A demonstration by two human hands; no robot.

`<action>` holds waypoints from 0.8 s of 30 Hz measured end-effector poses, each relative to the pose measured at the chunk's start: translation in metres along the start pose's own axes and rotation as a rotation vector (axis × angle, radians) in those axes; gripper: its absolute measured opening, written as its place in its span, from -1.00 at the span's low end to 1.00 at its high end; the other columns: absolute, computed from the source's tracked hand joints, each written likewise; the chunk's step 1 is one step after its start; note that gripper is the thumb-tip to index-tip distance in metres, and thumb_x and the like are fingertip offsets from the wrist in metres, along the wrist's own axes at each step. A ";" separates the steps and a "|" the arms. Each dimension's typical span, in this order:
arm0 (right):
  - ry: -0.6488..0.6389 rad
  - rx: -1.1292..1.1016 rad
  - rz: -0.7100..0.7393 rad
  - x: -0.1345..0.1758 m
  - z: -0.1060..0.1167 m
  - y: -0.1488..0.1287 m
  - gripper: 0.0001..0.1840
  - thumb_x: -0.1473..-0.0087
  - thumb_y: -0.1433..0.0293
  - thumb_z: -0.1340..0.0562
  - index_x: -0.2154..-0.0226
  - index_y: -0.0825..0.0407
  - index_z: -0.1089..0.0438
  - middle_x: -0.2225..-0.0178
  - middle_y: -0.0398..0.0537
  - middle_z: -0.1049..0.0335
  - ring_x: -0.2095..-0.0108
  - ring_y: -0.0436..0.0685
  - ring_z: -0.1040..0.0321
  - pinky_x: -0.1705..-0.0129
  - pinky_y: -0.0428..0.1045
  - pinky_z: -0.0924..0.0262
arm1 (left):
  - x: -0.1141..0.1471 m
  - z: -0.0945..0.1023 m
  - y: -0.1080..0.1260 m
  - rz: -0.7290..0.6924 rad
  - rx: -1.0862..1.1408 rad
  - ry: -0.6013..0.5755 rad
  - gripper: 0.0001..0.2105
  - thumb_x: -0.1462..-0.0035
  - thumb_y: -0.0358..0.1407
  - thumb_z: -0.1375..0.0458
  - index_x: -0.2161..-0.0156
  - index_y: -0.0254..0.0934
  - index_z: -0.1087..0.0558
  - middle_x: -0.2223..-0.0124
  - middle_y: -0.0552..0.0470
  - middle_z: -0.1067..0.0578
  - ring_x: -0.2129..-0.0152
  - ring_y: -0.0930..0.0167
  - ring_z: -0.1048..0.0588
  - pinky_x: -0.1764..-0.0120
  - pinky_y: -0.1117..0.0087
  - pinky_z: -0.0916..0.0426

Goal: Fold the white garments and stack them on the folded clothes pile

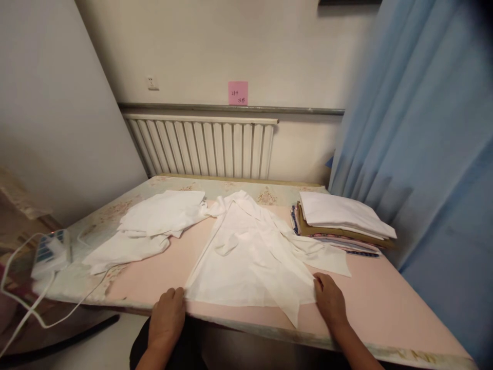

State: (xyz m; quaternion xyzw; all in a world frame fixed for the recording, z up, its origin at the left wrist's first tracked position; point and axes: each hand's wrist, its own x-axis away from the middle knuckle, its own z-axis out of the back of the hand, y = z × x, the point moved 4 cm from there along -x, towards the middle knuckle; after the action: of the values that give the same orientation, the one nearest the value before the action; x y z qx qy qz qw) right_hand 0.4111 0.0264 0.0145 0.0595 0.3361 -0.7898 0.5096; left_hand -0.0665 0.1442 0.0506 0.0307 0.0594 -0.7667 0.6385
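- Garment, white (254, 252), is lying spread on the pink table (385, 303), its collar end pointing toward the radiator (204, 146) and its hem running along the near edge in front of the person.
- Left hand (167, 318) is resting at the hem's left corner, knuckles up, fingers curled together over the table edge; whether the tips are pinching cloth I cannot tell.
- Right hand (329, 298) is lying flat at the hem's right corner, fingers close together and pressing down on the fabric.
- Risk, judged: one pointed flap is reaching toward the near edge; a pull there could be dragging the thin cloth off the table.
- Risk, judged: the sleeves are lying twisted over the body; smoothing from the hem alone may be locking creases in.
- Risk, judged: a second white garment (154, 223) is touching the first near the collar, so a tug could be shifting both.
- Risk, judged: a white cable (23, 303) is hanging off the left corner by a small device (52, 252), where it could be snagged.
- Count: two loose white garments; one folded stack (341, 223) at the far right with a white piece on top; one device; one cable; one pink note (238, 93) on the wall; two hands.
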 end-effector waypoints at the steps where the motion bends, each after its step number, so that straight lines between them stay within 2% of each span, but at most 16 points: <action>1: 0.001 0.004 0.001 0.000 0.000 0.000 -0.65 -0.15 0.28 0.05 0.23 0.05 -0.37 0.22 0.05 -0.41 0.20 0.20 -0.35 0.13 0.05 -0.19 | 0.001 -0.002 -0.002 -0.003 0.017 0.002 -0.72 -0.14 -0.49 0.12 0.17 -0.31 -0.42 0.22 -0.13 -0.45 0.21 0.24 -0.40 0.15 0.25 -0.20; 3: -0.001 0.008 0.002 0.000 0.000 0.000 -0.65 -0.15 0.28 0.05 0.24 0.05 -0.37 0.23 0.05 -0.41 0.20 0.20 -0.35 0.14 0.06 -0.19 | 0.002 -0.005 -0.006 0.009 0.073 0.005 -0.68 -0.12 -0.51 0.13 0.13 -0.32 -0.41 0.19 -0.14 -0.45 0.17 0.26 -0.41 0.10 0.27 -0.21; 5: -0.006 0.008 -0.002 0.000 0.000 -0.001 -0.66 -0.15 0.29 0.05 0.24 0.05 -0.37 0.23 0.04 -0.41 0.21 0.19 -0.35 0.14 0.05 -0.19 | 0.000 -0.008 -0.011 0.034 0.156 -0.003 -0.69 -0.16 -0.45 0.15 0.11 -0.31 -0.40 0.17 -0.13 -0.46 0.15 0.27 -0.42 0.08 0.29 -0.22; 9: -0.016 0.013 -0.004 0.000 0.000 -0.001 -0.67 -0.16 0.29 0.06 0.24 0.03 -0.36 0.23 0.02 -0.40 0.21 0.19 -0.35 0.15 0.05 -0.19 | -0.012 -0.008 -0.018 0.122 0.287 -0.091 -0.63 -0.27 -0.19 0.23 0.32 -0.23 -0.39 0.29 -0.09 -0.49 0.23 0.26 -0.47 0.13 0.27 -0.26; 12: -0.019 0.012 -0.004 0.000 -0.001 0.000 -0.66 -0.16 0.28 0.06 0.24 0.03 -0.36 0.23 0.02 -0.40 0.20 0.19 -0.35 0.15 0.05 -0.19 | -0.021 -0.004 -0.018 0.205 0.323 -0.151 -0.59 -0.26 -0.11 0.25 0.39 -0.21 -0.36 0.30 -0.10 -0.50 0.26 0.23 -0.49 0.20 0.25 -0.27; 18: -0.011 0.010 -0.007 -0.001 -0.001 0.000 -0.66 -0.15 0.27 0.06 0.25 0.03 -0.37 0.23 0.03 -0.41 0.20 0.19 -0.36 0.15 0.05 -0.20 | -0.024 0.002 -0.014 0.290 0.317 -0.171 -0.80 -0.17 -0.20 0.09 0.28 -0.19 -0.35 0.21 -0.07 -0.53 0.25 0.25 -0.50 0.31 0.30 -0.26; 24: -0.020 0.017 -0.011 -0.001 0.001 -0.002 -0.66 -0.14 0.27 0.05 0.25 0.03 -0.38 0.24 0.03 -0.41 0.20 0.19 -0.36 0.14 0.05 -0.19 | -0.024 -0.002 -0.015 0.262 0.270 -0.209 -0.82 -0.16 -0.26 0.11 0.36 -0.19 -0.32 0.26 -0.07 -0.51 0.29 0.24 -0.49 0.33 0.29 -0.25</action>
State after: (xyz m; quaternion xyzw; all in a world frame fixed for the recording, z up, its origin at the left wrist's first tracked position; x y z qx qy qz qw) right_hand 0.4103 0.0270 0.0159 0.0542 0.3246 -0.7961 0.5078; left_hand -0.0767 0.1708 0.0519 0.0437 -0.1147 -0.6773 0.7254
